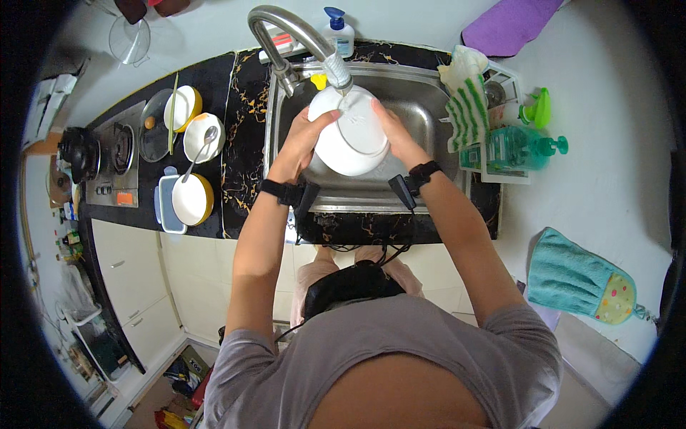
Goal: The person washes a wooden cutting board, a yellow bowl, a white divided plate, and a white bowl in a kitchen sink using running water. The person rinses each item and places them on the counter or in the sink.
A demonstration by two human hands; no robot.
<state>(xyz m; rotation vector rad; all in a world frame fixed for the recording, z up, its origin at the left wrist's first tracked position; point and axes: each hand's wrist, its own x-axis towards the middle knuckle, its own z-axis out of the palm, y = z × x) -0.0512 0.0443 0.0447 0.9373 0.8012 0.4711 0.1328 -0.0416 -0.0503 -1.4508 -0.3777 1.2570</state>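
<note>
Over the stainless steel sink [423, 128] I hold a white dish [351, 153] with its underside up. My left hand [308, 134] grips its left rim, the thumb lying on the base. On the right side, my right hand [396, 128] grips the rim with its thumb near the base's edge. The spout of the steel faucet [336, 69] is directly above the dish, and water falls from it onto the base. A small yellow thing [319, 81] is by the sink's back edge. The fingers under the dish are hidden.
Left on the black counter [244, 134] are bowls [193, 201], a spoon [210, 135], chopsticks [173, 115], a glass lid [150, 139] and a rectangular container [171, 214]. A white rack [506, 176] with a striped cloth [467, 115] and green bottle [514, 147] borders the sink's right. A pump bottle [340, 40] stands behind.
</note>
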